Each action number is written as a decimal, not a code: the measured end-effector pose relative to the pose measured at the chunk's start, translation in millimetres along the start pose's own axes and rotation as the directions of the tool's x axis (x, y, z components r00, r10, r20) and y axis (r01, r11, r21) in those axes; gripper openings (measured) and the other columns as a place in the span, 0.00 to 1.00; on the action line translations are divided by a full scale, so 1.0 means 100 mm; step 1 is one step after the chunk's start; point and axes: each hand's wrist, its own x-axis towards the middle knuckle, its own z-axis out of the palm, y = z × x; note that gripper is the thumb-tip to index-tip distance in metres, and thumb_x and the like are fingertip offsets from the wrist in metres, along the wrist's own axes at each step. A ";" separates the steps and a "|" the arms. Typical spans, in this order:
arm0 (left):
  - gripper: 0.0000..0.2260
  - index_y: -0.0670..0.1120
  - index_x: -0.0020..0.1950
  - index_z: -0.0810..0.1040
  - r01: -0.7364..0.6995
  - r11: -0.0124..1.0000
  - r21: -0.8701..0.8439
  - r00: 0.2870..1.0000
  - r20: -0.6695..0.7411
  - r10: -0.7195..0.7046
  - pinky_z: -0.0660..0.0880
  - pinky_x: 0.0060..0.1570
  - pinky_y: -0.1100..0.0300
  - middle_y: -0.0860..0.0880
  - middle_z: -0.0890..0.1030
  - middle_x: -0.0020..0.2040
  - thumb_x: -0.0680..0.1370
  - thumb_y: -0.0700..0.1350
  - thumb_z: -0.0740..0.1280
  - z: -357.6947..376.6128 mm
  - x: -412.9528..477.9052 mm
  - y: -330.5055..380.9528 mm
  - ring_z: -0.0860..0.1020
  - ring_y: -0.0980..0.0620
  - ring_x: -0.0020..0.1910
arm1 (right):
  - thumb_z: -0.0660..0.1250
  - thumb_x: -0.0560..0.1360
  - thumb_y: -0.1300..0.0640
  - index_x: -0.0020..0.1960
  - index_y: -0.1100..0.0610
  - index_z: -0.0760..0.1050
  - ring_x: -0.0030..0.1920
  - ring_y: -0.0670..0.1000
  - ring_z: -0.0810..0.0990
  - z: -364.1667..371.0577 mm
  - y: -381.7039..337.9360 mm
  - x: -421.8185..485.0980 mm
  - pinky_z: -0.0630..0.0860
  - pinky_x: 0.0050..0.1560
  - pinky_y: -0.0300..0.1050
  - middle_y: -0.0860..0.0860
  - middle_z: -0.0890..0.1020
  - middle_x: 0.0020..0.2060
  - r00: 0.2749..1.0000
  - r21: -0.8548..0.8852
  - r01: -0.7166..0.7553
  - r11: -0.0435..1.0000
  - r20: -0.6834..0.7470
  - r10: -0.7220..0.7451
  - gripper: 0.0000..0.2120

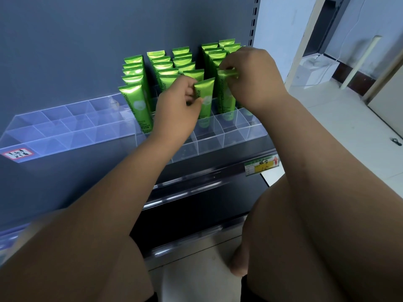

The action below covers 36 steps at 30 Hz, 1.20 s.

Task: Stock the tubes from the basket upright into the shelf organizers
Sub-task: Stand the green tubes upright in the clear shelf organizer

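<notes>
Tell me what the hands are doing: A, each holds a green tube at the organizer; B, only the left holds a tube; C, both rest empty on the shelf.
A: the left hand pinches one green tube and the right hand grips a second tube by its top.

My left hand [176, 105] covers the lower halves of the tubes behind it, so I cannot tell which compartments they stand in. The small print on the front tube [206, 92], pinched by my left fingers, is too fine to read. My right hand [250, 77], pinching the crimp of the second tube [226, 99], hides most of the rightmost row. The left organizer [54, 127] runs off my view's edge, and its red-edged label [17, 154] is illegible. A small dark object [395, 141] on the floor is too small to identify.
</notes>
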 end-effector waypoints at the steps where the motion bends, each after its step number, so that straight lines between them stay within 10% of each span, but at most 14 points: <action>1: 0.10 0.45 0.57 0.78 0.007 1.000 -0.015 1.000 -0.013 -0.007 0.77 0.51 0.64 0.52 0.77 0.45 0.77 0.38 0.73 0.01 0.00 -0.01 0.79 0.52 0.47 | 0.62 0.66 0.66 0.54 0.56 0.83 0.51 0.61 0.79 0.01 0.00 0.00 0.77 0.46 0.52 0.57 0.83 0.50 1.000 -0.014 0.002 1.000 0.003 -0.002 0.20; 15: 0.04 0.49 0.48 0.80 0.147 0.968 -0.204 0.987 -0.037 -0.158 0.79 0.46 0.58 0.51 0.85 0.45 0.78 0.40 0.72 0.06 -0.02 -0.14 0.79 0.62 0.38 | 0.62 0.67 0.69 0.59 0.56 0.84 0.56 0.60 0.80 -0.01 0.00 0.00 0.76 0.52 0.48 0.56 0.84 0.55 1.000 0.035 0.011 0.999 0.004 -0.011 0.24; 36: 0.09 0.52 0.44 0.79 0.226 0.958 -0.174 0.974 0.015 -0.227 0.83 0.52 0.45 0.49 0.84 0.45 0.76 0.39 0.74 0.12 -0.02 -0.21 0.84 0.50 0.47 | 0.64 0.67 0.71 0.54 0.56 0.84 0.51 0.60 0.81 -0.02 0.07 0.01 0.78 0.48 0.53 0.56 0.83 0.50 1.000 0.072 0.015 0.997 -0.014 -0.014 0.21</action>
